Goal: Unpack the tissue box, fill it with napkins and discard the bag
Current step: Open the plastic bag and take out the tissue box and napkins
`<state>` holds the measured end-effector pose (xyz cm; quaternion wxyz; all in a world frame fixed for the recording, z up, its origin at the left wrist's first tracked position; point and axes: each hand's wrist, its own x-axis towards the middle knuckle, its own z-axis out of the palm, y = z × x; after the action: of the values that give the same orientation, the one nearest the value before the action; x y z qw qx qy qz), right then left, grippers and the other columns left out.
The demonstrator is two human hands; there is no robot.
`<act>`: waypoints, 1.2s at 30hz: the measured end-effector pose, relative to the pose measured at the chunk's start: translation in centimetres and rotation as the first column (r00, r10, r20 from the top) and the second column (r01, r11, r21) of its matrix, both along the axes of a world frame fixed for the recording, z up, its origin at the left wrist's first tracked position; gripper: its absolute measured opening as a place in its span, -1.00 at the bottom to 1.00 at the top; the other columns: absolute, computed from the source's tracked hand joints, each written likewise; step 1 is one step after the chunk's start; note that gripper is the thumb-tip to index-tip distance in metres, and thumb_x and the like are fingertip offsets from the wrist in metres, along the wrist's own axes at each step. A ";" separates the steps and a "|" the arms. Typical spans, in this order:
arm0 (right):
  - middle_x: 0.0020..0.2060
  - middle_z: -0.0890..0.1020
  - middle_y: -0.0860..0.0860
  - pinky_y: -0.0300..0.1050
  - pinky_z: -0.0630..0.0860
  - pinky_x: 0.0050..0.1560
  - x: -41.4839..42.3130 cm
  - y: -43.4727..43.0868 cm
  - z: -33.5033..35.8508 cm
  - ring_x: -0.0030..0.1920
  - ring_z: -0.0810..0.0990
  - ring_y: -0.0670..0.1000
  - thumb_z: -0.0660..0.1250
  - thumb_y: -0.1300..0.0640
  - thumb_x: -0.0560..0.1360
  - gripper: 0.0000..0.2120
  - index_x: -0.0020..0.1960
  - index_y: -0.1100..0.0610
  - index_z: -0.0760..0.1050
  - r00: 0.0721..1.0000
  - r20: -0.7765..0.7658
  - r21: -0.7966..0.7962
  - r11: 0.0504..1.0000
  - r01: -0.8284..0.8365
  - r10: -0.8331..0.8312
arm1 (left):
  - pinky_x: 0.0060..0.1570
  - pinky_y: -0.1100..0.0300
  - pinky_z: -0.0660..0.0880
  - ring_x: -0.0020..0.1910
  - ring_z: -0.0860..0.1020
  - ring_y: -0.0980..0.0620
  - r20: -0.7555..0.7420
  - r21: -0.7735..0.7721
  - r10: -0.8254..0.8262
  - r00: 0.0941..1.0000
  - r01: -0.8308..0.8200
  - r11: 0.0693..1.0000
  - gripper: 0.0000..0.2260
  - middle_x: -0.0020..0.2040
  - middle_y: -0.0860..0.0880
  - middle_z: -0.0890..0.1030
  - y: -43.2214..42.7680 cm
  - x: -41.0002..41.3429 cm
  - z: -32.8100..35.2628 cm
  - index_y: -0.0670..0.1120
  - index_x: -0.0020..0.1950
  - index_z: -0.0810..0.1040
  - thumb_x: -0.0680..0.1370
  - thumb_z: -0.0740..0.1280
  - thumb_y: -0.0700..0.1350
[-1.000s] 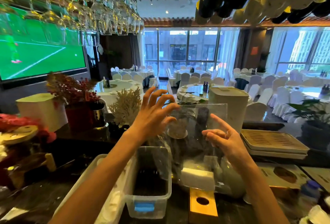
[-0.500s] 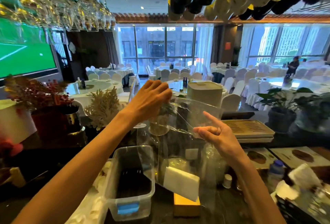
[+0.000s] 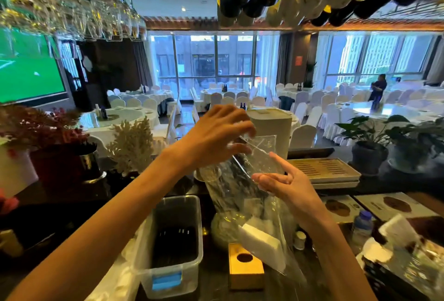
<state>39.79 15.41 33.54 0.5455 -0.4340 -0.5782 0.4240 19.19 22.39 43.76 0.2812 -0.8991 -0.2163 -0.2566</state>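
I hold a clear plastic bag (image 3: 254, 187) up over the bar counter. My left hand (image 3: 216, 132) pinches its top edge from above. My right hand (image 3: 281, 183) grips the bag's upper right side, index finger stretched out. A white stack of napkins (image 3: 262, 245) lies tilted in the bottom of the bag. Directly below stands the wooden tissue box (image 3: 245, 269) with a round hole in its top.
A clear plastic bin (image 3: 175, 245) with dark items stands left of the box. A small water bottle (image 3: 362, 228), more white napkins (image 3: 396, 231) and wrapped packs lie at the right. Trays (image 3: 324, 173), a cream canister (image 3: 271, 127) and plants stand behind. Glasses and bottles hang overhead.
My left hand went from open fingers to a pinch on the bag's top. The top has crumpled between both hands, and the napkin stack has slid lower and tilted.
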 end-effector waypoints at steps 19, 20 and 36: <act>-0.02 0.76 -0.02 -0.42 0.57 -0.15 1.4 -2.8 -2.6 0.04 0.71 -0.08 0.47 0.07 0.42 -0.34 0.44 -0.16 0.32 0.999 0.039 -0.030 0.999 -0.025 0.027 | -0.13 0.33 0.46 -0.11 0.57 0.23 0.217 -0.762 0.042 0.975 0.142 0.631 -0.79 -0.08 0.12 0.63 -0.7 -3.7 -0.5 0.07 0.02 0.58 0.50 0.34 0.16; 0.00 0.75 -0.03 -0.41 0.58 -0.15 1.7 -3.0 -2.8 0.05 0.71 -0.08 0.47 0.07 0.42 -0.37 0.43 -0.17 0.34 0.998 0.052 -0.047 0.998 -0.032 0.034 | -0.14 0.32 0.48 -0.15 0.57 0.24 0.217 -0.766 0.028 0.976 0.153 0.624 -0.82 -0.14 0.15 0.63 -0.9 -3.8 -1.1 0.05 -0.02 0.60 0.50 0.34 0.12; 0.08 0.73 -0.03 -0.28 0.57 0.13 4.2 -5.4 -10.3 0.15 0.66 -0.08 0.13 -0.07 0.62 -0.65 0.25 -0.04 0.59 0.976 0.161 -0.227 0.968 -0.108 0.146 | -0.32 0.24 0.49 -0.34 0.56 0.11 0.263 -0.836 0.004 0.965 0.226 0.500 -0.89 -0.30 0.03 0.60 -4.8 -2.4 -10.8 -0.04 -0.08 0.54 0.58 0.33 -0.02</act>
<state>43.99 9.99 23.23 0.4130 -0.4887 -0.6011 0.4788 16.75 17.61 32.94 -0.2461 -0.8953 -0.2873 -0.2352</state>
